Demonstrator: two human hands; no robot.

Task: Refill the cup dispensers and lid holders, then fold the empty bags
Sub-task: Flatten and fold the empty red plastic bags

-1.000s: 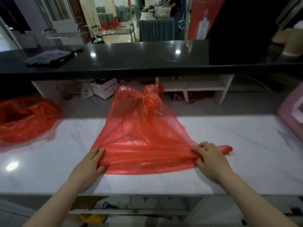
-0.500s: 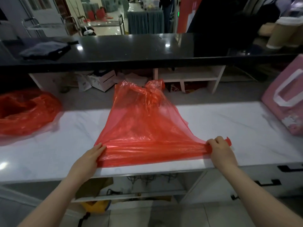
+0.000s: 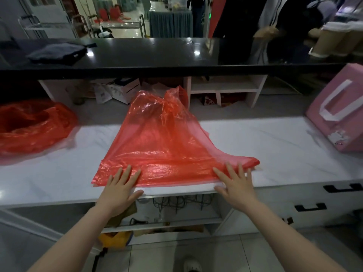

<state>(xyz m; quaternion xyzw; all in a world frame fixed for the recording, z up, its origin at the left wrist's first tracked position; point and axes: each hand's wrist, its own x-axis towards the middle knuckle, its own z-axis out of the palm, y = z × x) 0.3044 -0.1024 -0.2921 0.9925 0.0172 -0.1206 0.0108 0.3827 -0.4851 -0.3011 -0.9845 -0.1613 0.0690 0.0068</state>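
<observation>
Pressing flat with straight, spread fingers, the left hand point(image 3: 119, 190) and the right hand point(image 3: 236, 186) both rest on the near edge of the red bag point(image 3: 163, 146); neither hand grips anything. The bag lies on the white marble table point(image 3: 275, 146), spread wide at the near edge beside the hands and narrowing toward its handles, which stand up a little at the far side. A second red bag point(image 3: 33, 126), crumpled and not yet folded, sits at the left on the same table, and a pink paper bag point(image 3: 339, 114) stands at the right. I think the thin film may slip or puff up with trapped air when the hands slide forward, so the fold could come out crooked; the near edge also lies close to the table rim and could slide off. Half a second earlier the right hand pinched the bag's corner and pulled it tight; now it has let go and lies open.
</observation>
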